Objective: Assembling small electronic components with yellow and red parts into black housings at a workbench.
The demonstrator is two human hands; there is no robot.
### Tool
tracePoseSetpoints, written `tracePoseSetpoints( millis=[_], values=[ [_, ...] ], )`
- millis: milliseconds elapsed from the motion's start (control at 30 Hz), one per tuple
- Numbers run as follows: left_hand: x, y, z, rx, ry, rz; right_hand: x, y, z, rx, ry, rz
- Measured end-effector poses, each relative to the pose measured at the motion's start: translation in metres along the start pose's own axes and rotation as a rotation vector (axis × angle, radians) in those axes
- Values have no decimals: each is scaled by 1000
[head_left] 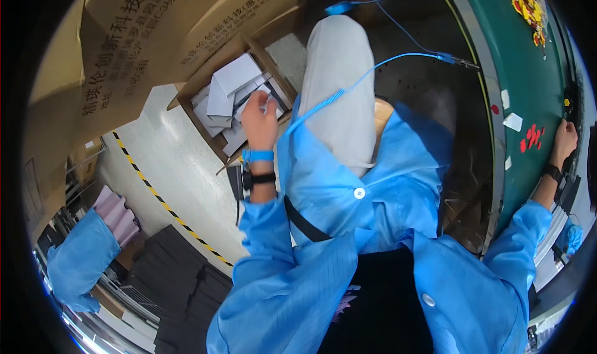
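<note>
My left hand point(260, 123) is over an open cardboard box point(227, 146) to the left of my knee. Its fingers are curled, and a pale edge shows by the fingertips, too blurred to name. White small cartons point(222, 99) lie jumbled in the box just under and beside that hand. Far to the right, my right hand point(564, 141) rests at the far side of the green work surface point(519, 189). Those fingers are bent together, and what they hold, if anything, is hidden. Small red pieces point(532, 136) lie left of it, with a yellow piece point(566, 102) just beyond.
A pile of yellow and red pieces point(528, 9) lies at the top of the green surface. White scraps point(513, 122) lie near its edge. A blue coiled cord point(329, 99) runs from my left side to a clip point(463, 62) there. Large cardboard cartons point(124, 49) stand upper left.
</note>
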State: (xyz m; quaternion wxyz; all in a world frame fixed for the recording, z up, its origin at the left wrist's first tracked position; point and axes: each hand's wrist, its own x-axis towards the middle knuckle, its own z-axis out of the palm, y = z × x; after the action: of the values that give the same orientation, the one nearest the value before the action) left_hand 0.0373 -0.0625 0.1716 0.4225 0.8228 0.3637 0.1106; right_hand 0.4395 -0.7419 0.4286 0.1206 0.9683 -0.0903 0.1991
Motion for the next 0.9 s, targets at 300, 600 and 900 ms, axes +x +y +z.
tracePoseSetpoints(
  millis=[300, 600, 900],
  values=[
    [21, -91, 76, -290, -411, -358, -3, 8, 1, 18, -9, -46],
    [43, -108, 95, -106, -651, -177, 5, 69, 3, 26, -60, -92],
    [21, -177, 40, 965, -797, 144, -16, 36, -13, 25, -60, -140]
  ],
)
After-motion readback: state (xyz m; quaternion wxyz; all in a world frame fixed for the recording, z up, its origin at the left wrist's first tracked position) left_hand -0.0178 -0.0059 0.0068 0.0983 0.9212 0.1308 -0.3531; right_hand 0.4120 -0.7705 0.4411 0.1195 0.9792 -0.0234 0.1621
